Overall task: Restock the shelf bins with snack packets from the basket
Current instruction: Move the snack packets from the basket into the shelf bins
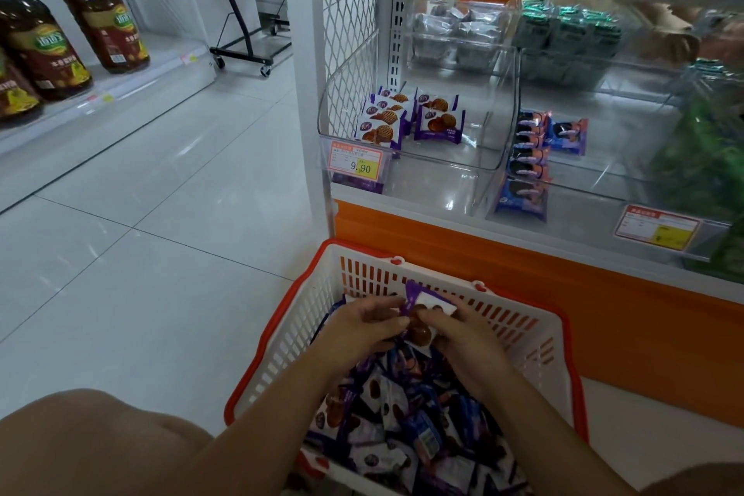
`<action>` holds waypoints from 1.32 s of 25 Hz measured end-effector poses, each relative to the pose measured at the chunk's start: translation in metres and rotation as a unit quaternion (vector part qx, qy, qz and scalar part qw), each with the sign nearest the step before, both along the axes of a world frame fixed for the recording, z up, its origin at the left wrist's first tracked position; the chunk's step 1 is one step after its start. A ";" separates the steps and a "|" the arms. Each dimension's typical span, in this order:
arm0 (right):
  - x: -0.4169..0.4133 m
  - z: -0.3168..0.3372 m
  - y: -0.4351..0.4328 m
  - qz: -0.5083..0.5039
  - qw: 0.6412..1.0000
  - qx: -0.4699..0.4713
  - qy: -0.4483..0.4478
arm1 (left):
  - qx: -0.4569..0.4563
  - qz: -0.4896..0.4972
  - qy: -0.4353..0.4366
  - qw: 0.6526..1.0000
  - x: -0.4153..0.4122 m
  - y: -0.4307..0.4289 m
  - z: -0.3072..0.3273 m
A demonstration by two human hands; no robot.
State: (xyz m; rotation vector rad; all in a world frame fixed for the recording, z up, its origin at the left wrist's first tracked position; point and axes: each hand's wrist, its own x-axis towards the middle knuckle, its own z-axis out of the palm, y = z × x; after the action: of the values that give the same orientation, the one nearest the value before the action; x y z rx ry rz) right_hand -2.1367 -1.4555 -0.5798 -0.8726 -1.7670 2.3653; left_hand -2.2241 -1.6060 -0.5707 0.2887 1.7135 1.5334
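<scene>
At lower centre, the white slatted plastic basket with an orange rim (282,358) is set on the floor against the shelf, likely to keep reaches short. Above its heap, one edge of a purple-and-white foil snack packet (426,302) is gripped by the left hand (358,328). The other edge is pinched by the right hand (463,334), probably for straightening before shelving. Above, the clear plastic shelf bin (475,141) is sparsely stocked.
</scene>
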 end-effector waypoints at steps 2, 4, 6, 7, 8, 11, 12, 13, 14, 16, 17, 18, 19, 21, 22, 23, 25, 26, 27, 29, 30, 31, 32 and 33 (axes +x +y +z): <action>0.000 0.002 -0.005 0.025 0.999 -0.018 0.018 | 0.011 0.019 -0.021 1.000 0.001 0.000 0.000; -0.001 0.002 -0.008 0.021 1.000 -0.001 0.006 | 0.018 0.041 -0.048 0.998 0.002 0.000 -0.002; -0.001 0.002 -0.008 0.004 1.000 0.027 -0.007 | 0.011 0.037 -0.050 0.998 0.002 0.001 -0.002; -0.001 0.003 -0.007 0.003 0.999 0.040 -0.009 | 0.010 0.034 -0.047 0.998 0.002 0.001 -0.002; 0.000 0.005 -0.005 0.006 0.999 0.051 -0.011 | 0.012 0.036 -0.045 0.998 0.001 0.002 0.000; 0.002 0.014 -0.006 0.007 0.998 0.055 -0.007 | 0.038 0.068 -0.043 0.996 0.002 0.003 0.011; 0.002 0.018 -0.008 -0.002 0.999 0.035 0.002 | 0.043 0.078 -0.038 0.995 0.003 0.004 0.016; 0.002 0.025 -0.012 -0.017 1.000 0.007 0.014 | 0.049 0.085 -0.031 0.995 0.004 0.006 0.020; 0.000 0.034 -0.015 -0.035 0.999 -0.010 0.026 | 0.059 0.091 -0.021 0.994 0.004 0.008 0.029; -0.011 0.065 -0.018 -0.069 0.996 0.036 0.034 | 0.085 0.094 0.015 0.992 -0.007 0.015 0.056; -0.019 0.085 -0.018 -0.083 0.993 0.080 0.037 | 0.098 0.091 0.043 0.990 -0.017 0.020 0.073; -0.029 0.107 -0.014 -0.097 0.987 0.123 0.047 | 0.108 0.083 0.084 0.987 -0.028 0.024 0.091; -0.040 0.129 -0.011 -0.105 0.980 0.157 0.067 | 0.104 0.073 0.140 0.982 -0.040 0.026 0.109; -0.073 0.167 0.007 -0.114 0.963 0.218 0.106 | 0.033 0.058 0.303 0.951 -0.068 0.027 0.140; -0.094 0.180 0.019 -0.124 0.954 0.249 0.114 | -0.030 0.041 0.405 0.913 -0.081 0.024 0.148; -0.119 0.188 0.033 -0.132 0.943 0.287 0.105 | -0.102 0.015 0.501 0.859 -0.095 0.022 0.149; -0.171 0.190 0.066 -0.145 0.921 0.362 0.017 | -0.218 -0.043 0.611 0.760 -0.122 0.015 0.138; -0.194 0.184 0.081 -0.138 0.913 0.381 -0.052 | -0.260 -0.069 0.623 0.734 -0.133 0.015 0.131; -0.212 0.176 0.093 -0.114 0.898 0.407 -0.126 | -0.288 -0.087 0.623 0.722 -0.141 0.015 0.123; -0.235 0.159 0.108 -0.052 0.875 0.425 -0.225 | -0.298 -0.101 0.628 0.711 -0.151 0.016 0.114; -0.245 0.149 0.115 -0.027 0.880 0.411 -0.236 | -0.291 -0.104 0.635 0.709 -0.154 0.017 0.113; -0.251 0.142 0.120 -0.017 0.895 0.385 -0.225 | -0.281 -0.104 0.640 0.708 -0.155 0.016 0.111; -0.255 0.134 0.126 -0.022 0.906 0.362 -0.217 | -0.275 -0.103 0.642 0.708 -0.156 0.016 0.111; -0.259 0.130 0.127 -0.030 0.908 0.357 -0.215 | -0.273 -0.103 0.642 0.709 -0.158 0.016 0.110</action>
State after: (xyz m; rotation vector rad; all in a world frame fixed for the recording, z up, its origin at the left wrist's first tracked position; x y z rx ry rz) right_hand -2.3957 -1.3283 -0.4494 -1.3220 -2.4490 1.3282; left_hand -2.3818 -1.5904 -0.4604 1.4045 2.9085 0.4247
